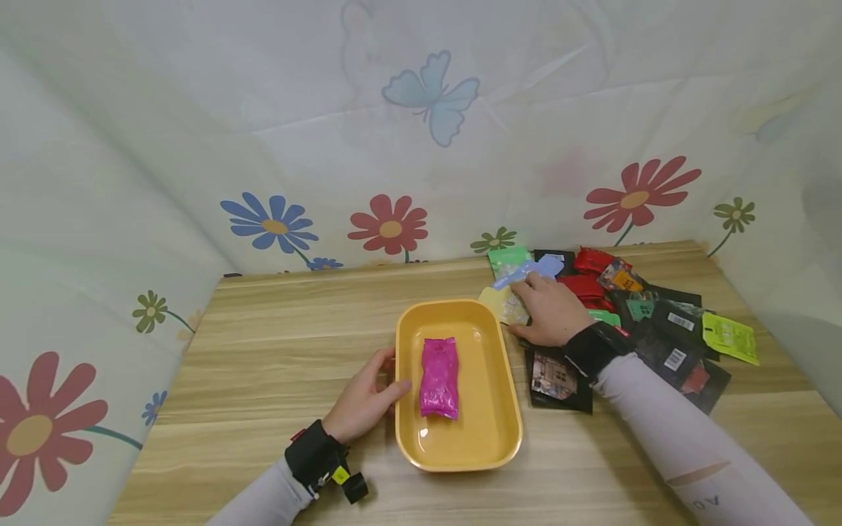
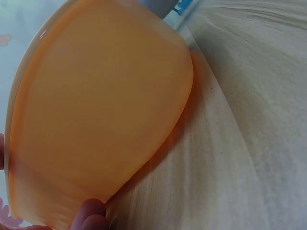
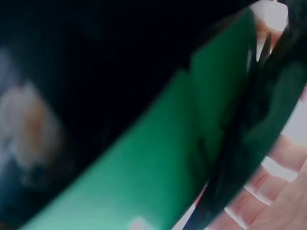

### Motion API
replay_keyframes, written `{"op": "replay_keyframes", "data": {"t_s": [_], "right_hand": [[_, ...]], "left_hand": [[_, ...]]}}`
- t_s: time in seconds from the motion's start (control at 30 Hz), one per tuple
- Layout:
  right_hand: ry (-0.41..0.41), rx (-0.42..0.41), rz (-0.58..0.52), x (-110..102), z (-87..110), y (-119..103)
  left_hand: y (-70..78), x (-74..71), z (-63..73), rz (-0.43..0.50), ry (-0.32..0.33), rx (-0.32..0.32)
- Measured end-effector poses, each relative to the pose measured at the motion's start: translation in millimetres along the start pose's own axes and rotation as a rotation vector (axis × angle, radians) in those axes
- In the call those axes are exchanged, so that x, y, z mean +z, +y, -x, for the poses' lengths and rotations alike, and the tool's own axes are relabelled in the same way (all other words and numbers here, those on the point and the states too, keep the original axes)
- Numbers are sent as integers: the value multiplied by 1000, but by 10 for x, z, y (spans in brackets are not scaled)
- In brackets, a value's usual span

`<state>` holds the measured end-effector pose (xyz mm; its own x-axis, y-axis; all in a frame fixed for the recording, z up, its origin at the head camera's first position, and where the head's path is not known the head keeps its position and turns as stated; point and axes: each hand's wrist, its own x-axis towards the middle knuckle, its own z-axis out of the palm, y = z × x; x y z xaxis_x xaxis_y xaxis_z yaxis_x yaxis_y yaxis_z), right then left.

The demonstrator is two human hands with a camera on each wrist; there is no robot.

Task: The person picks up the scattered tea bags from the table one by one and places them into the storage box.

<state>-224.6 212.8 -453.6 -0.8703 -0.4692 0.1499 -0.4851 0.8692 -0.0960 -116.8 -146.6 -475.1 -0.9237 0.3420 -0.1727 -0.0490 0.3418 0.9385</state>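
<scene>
My left hand [image 1: 365, 400] is at the left side of a yellow tray [image 1: 490, 438], its thumb over the rim and fingers against the outer wall, also seen at the bottom of the left wrist view. In the tray lies one magenta packet [image 1: 439, 376]. My right hand [image 1: 552, 310] is over a pile of packets right of the tray, thumb and fingers spread apart. Its fingertips touch a blue packet [image 1: 549, 266], and its thumb is beside a pale yellow packet [image 1: 495, 299]. In the right wrist view, a green surface [image 3: 139, 167] and dark packaging hide most of the hand.
Around the right hand lie a light green packet [image 1: 508, 257], red packets [image 1: 595, 259], several black packets [image 1: 658, 347] and a lime packet [image 1: 730, 336]. Another black packet [image 1: 559, 380] lies close to the tray's right side. A flowered curtain [image 1: 296, 146] borders the wooden table [image 1: 283, 336].
</scene>
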Motion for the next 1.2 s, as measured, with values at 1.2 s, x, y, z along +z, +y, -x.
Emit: {"op": "replay_keyframes", "data": {"t_s": [1.2], "right_hand": [[230, -242, -298, -638, 41, -643]], "left_hand": [[-41, 19, -15, 5, 13, 13]]}}
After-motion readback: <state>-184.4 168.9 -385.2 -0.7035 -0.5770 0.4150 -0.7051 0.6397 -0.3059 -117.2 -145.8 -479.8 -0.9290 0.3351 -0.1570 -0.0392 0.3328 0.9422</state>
